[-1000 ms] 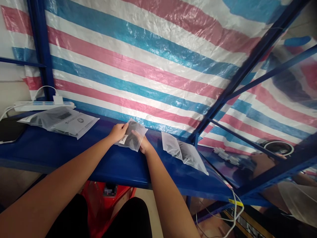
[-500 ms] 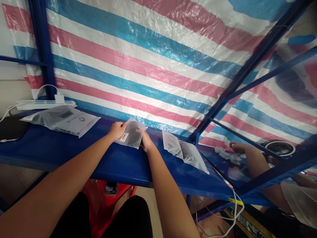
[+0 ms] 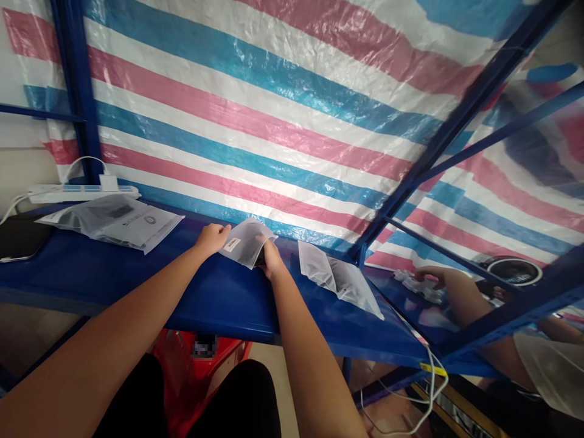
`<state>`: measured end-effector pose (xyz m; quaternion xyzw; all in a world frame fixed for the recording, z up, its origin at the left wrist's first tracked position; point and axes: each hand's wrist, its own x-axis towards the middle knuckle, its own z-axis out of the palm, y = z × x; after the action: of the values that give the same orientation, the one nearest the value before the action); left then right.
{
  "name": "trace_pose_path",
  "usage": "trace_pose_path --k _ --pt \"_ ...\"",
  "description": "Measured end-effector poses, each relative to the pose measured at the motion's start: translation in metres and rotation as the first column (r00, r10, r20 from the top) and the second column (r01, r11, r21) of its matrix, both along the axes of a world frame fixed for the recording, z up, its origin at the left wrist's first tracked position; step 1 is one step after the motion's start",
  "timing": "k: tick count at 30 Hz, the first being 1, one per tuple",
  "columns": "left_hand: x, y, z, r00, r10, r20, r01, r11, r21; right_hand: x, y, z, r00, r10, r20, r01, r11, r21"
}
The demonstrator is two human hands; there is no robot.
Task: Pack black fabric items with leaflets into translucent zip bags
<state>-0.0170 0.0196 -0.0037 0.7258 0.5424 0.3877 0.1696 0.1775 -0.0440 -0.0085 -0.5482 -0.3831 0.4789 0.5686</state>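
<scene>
A frosted plastic zip bag [image 3: 244,238] with a small white label is held just above the blue bench. My left hand [image 3: 213,238] is closed at the bag's left end, pinching its edge. At the open right end, my right hand [image 3: 272,258] reaches its fingers into the mouth of the bag and is closed around a dark object [image 3: 260,259]. Most of that object is hidden by the frosted film and my hand, so its kind cannot be made out.
Filled frosted bags [image 3: 353,285] lie on the blue bench [image 3: 219,304] to the right. More printed bags [image 3: 137,226] lie left, near a power strip [image 3: 82,192] and a black tablet-like device [image 3: 20,237]. A co-worker's hand [image 3: 431,277] is beyond the right frame post.
The bag has shifted slightly right and bent, and more of the dark object shows at its mouth. Beyond the post, the co-worker's hand has moved.
</scene>
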Motion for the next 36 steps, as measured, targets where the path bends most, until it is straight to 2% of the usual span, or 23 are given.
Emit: trace_pose_path --k 4,7,15,29,33,36 --pt "0.001 0.001 -0.003 0.999 -0.038 -0.031 0.038 0.999 0.007 0.005 0.005 -0.002 0.992 -0.121 -0.025 0.122 0.993 0.009" --pt "0.001 0.002 -0.005 0.999 -0.032 -0.039 0.032 0.999 0.011 0.005 0.006 -0.002 0.987 -0.152 -0.046 0.152 0.988 0.003" --pt "0.001 0.005 -0.005 1.000 0.005 -0.025 -0.004 0.999 0.055 0.005 0.006 -0.002 0.991 -0.119 -0.056 0.119 0.993 0.005" --pt "-0.005 0.011 -0.004 0.963 0.169 0.210 -0.177 0.984 0.019 0.003 0.003 0.001 0.999 -0.044 -0.006 0.044 0.999 -0.010" --pt "-0.002 0.004 -0.001 0.912 0.153 0.381 -0.103 0.984 -0.147 0.003 0.004 0.000 0.999 -0.053 -0.011 0.053 0.999 -0.010" --pt "0.003 0.000 0.000 0.815 0.102 0.571 0.065 0.962 -0.264 0.006 0.006 -0.003 0.997 -0.081 0.000 0.081 0.997 -0.019"
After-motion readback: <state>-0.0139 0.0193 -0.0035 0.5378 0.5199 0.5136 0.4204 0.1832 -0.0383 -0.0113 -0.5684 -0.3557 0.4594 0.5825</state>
